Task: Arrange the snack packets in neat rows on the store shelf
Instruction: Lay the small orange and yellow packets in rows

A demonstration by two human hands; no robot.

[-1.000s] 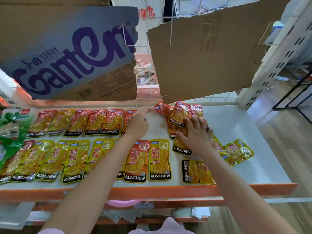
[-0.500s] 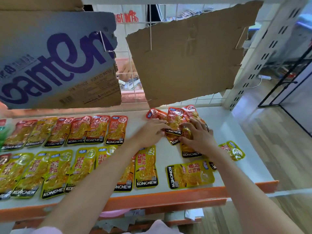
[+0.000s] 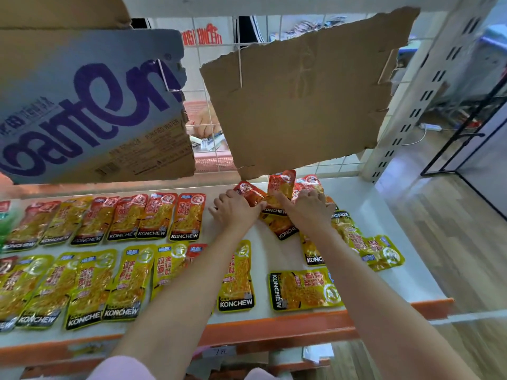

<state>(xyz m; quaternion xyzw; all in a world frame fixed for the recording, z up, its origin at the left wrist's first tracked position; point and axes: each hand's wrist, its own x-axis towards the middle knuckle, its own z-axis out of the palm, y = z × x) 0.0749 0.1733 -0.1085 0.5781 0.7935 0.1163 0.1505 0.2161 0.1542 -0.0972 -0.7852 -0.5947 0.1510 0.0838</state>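
A back row of red snack packets (image 3: 153, 216) and a front row of yellow packets (image 3: 90, 283) lie flat on the white shelf (image 3: 384, 215). At the back right sits a loose heap of red packets (image 3: 282, 187). My left hand (image 3: 236, 211) pinches the lower edge of one red packet (image 3: 248, 193) in that heap. My right hand (image 3: 310, 208) rests on the heap with its fingers pressing on the packets. Loose yellow packets (image 3: 381, 250) lie to the right, and one lies sideways (image 3: 304, 289) near the front edge.
Two cardboard sheets hang above the shelf, a printed one (image 3: 90, 105) at left and a plain one (image 3: 296, 97) at right. The orange shelf lip (image 3: 274, 325) runs along the front. A white upright post (image 3: 406, 105) stands at the right, wooden floor (image 3: 452, 242) beyond.
My left hand has moved right from the end of the red row to the heap and taken hold of a red packet. My right hand stays on the heap. The view has shifted right.
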